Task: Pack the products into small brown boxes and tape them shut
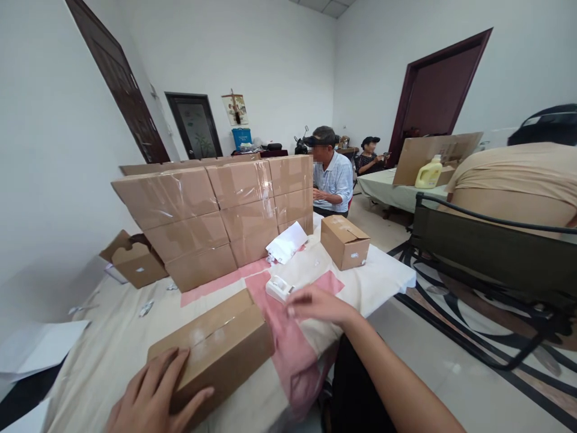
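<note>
A closed cardboard box lies on the cloth-covered table in front of me, a seam running along its top. My left hand grips its near left end, fingers over the top and thumb against the front side. Clear tape seems to cross part of the seam. Slightly blurred, my right hand hovers above the pink part of the cloth, fingers loosely stretched to the left, with nothing visible in them. Just beyond its fingertips is a white tape dispenser.
Stacked taped cartons rise along the table's far side. A smaller box stands at the right, near white papers. An open carton sits at the left. Another person sits behind the stack; a dark folding chair is at right.
</note>
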Available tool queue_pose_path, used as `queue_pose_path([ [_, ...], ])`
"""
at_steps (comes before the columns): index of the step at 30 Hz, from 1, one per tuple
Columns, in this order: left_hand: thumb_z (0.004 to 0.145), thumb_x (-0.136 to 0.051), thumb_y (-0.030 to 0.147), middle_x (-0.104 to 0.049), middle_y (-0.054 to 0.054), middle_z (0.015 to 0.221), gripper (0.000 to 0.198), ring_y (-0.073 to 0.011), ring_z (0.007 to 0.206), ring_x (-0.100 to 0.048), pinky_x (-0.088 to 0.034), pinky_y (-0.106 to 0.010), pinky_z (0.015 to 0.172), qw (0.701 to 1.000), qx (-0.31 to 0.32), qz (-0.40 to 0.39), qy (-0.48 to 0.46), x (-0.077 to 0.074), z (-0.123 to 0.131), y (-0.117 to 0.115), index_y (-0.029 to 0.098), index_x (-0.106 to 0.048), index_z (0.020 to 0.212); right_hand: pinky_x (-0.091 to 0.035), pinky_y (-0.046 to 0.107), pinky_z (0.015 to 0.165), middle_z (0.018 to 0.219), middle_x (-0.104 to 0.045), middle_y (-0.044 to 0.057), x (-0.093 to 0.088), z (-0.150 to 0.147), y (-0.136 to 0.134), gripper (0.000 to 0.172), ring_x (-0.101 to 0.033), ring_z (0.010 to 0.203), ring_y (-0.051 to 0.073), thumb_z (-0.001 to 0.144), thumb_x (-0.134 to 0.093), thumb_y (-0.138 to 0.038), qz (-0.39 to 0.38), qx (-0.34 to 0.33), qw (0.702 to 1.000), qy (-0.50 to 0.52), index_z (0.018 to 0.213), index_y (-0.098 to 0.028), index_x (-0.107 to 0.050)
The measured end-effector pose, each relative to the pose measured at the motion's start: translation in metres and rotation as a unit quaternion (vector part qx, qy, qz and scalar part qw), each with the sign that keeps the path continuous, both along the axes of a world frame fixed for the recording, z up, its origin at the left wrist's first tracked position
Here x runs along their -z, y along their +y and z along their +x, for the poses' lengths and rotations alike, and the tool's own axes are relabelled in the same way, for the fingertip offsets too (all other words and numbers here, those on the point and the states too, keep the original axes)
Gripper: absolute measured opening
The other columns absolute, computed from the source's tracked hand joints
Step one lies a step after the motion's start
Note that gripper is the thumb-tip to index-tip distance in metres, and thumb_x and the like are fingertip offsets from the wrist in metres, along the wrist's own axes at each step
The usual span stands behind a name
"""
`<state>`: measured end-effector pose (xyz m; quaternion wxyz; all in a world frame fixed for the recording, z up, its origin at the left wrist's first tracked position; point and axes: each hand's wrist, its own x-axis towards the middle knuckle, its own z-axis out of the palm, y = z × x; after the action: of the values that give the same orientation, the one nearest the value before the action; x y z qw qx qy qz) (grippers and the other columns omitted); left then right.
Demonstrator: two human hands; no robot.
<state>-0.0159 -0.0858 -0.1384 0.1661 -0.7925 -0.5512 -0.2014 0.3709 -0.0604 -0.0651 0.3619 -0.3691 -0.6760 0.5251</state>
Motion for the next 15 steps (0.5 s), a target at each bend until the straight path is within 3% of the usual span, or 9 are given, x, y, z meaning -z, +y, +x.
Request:
queue_pose_path([
  [2,0.091,-0.043,0.063,-0.065,-0.017,0.133,0.061,-0.0382,0.111,-0.061,-0.051,-0.048,0.080,0.999,-0.018,0.007,0.038,-0.017,0.013,0.009,0.019,-0.061,0.129,-0.053,0.028,0.076,0.090,-0.073,0.007,-0.017,-0.015,0.035,0.033,-0.068,0.081,0.017,0.088,-0.065,-0.048,-0.004,0.129,0.988,0.082,0.088,-0.016,-0.070],
  [4,0.095,-0.042,0.053,-0.067,-0.017,0.128,0.049,-0.0366,0.106,-0.063,-0.049,-0.047,0.079,0.997,-0.015,-0.008,0.075,-0.036,0.022,0.020,0.020,-0.062,0.124,-0.052,0.026,0.074,0.091,-0.073,0.007,-0.026,-0.029,0.069,0.028,-0.068,0.084,0.017,0.091,-0.053,-0.040,0.001,0.226,0.972,0.063,0.087,-0.016,-0.067],
  [5,0.096,-0.043,0.051,-0.068,-0.016,0.127,0.044,-0.0364,0.104,-0.064,-0.048,-0.048,0.081,0.996,-0.011,-0.015,0.084,-0.043,0.025,0.026,0.021,-0.062,0.123,-0.051,0.025,0.074,0.089,-0.072,0.005,-0.025,-0.033,0.083,0.025,-0.067,0.085,0.016,0.090,-0.052,-0.037,0.017,0.284,0.959,0.010,0.083,-0.017,-0.065],
  [8,0.098,-0.044,0.043,-0.066,-0.019,0.130,0.042,-0.0404,0.111,-0.063,-0.046,-0.055,0.090,0.997,-0.028,0.003,0.071,-0.051,0.034,0.029,0.019,-0.057,0.130,-0.047,0.026,0.082,0.094,-0.070,0.004,-0.003,-0.033,0.101,0.023,-0.063,0.098,0.019,0.090,-0.052,-0.037,0.007,0.365,0.930,-0.038,0.077,-0.019,-0.057],
  [11,0.095,-0.052,0.037,-0.055,-0.023,0.147,0.054,-0.0438,0.128,-0.054,-0.043,-0.055,0.095,0.995,-0.011,0.082,0.058,-0.039,0.069,0.009,0.015,-0.048,0.144,-0.047,0.029,0.078,0.091,-0.070,0.008,0.028,-0.015,0.101,0.026,-0.063,0.094,0.022,0.091,-0.053,-0.038,-0.060,0.375,0.922,-0.079,0.072,-0.020,-0.051],
  [13,0.092,-0.059,0.032,-0.061,-0.016,0.143,0.055,-0.0327,0.117,-0.062,-0.045,-0.043,0.087,0.987,0.110,0.107,0.043,-0.027,0.112,-0.004,0.017,-0.049,0.144,-0.048,0.029,0.070,0.087,-0.072,0.009,0.043,-0.001,0.103,0.026,-0.066,0.080,0.021,0.091,-0.055,-0.041,-0.120,0.338,0.929,-0.093,0.077,-0.019,-0.054],
  [15,0.092,-0.059,0.033,-0.063,-0.010,0.141,0.049,-0.0266,0.109,-0.065,-0.045,-0.039,0.085,0.979,0.202,0.024,0.030,-0.016,0.163,-0.002,0.020,-0.055,0.140,-0.048,0.028,0.064,0.092,-0.075,0.010,0.048,0.012,0.110,0.027,-0.067,0.072,0.018,0.094,-0.052,-0.045,-0.171,0.304,0.933,-0.086,0.089,-0.019,-0.055],
])
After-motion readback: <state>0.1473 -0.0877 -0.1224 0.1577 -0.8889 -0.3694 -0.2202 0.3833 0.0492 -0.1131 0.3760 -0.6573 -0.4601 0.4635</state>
